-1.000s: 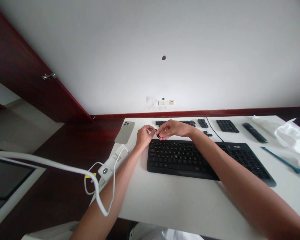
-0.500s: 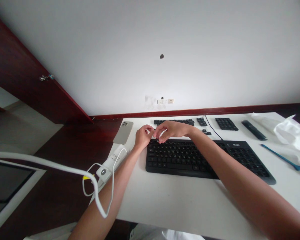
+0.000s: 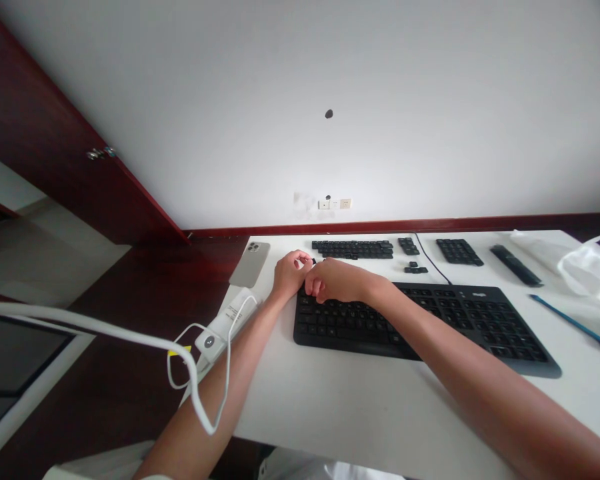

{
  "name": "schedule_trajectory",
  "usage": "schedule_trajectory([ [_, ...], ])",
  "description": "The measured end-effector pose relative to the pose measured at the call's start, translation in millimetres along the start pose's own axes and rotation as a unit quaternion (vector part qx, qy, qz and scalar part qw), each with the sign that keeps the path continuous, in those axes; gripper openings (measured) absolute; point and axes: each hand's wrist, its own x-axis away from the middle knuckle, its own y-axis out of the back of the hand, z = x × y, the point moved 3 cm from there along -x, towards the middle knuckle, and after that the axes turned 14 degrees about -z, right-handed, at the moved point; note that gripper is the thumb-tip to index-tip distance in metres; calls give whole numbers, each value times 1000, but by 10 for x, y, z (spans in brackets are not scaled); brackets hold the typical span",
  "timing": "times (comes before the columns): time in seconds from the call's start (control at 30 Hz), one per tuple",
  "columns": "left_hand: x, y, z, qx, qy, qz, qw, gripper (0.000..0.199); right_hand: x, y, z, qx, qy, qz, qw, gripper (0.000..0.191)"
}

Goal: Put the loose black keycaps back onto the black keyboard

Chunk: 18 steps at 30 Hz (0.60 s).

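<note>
The black keyboard (image 3: 360,333) lies on the white table with its cable running back. At its upper left corner, my right hand (image 3: 337,280) is closed, fingers curled down over the top keys; whatever they hold is hidden. Touching it on the left, my left hand (image 3: 289,273) is pinched, with a small black keycap (image 3: 314,261) at its fingertips. Behind the keyboard, loose black keycaps (image 3: 353,249) lie in rows. More sit in a small block (image 3: 409,246), an arrow-shaped cluster (image 3: 415,268) and a number-pad block (image 3: 459,252).
A phone (image 3: 250,263) and a white power strip (image 3: 230,317) lie along the table's left edge. A white cable (image 3: 130,333) loops over my left forearm. On the right are a black stick-like object (image 3: 516,265), a blue brush-like tool (image 3: 573,322) and white plastic bags (image 3: 593,267).
My right hand has turned and lowered, its fingers curling down onto the keyboard's upper left corner. My left hand stays beside it. The view has shifted slightly.
</note>
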Motion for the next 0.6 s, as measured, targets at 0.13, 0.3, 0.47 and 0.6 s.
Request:
schedule_trajectory([
  [0.13,6,9,-7,3,-3,2,1000,9,-16,-42,23,48,-8,-20,999,26],
  [0.3,8,-5,12,5,-3,-3,1000,10,7,-34,77,82,0,-22,996,24],
  [0.47,13,-19,21,17,-5,-6,1000,9,36,-75,165,156,9,-34,987,27],
  [0.6,23,-12,8,24,-8,-6,1000,9,78,-127,280,216,5,-56,975,28],
])
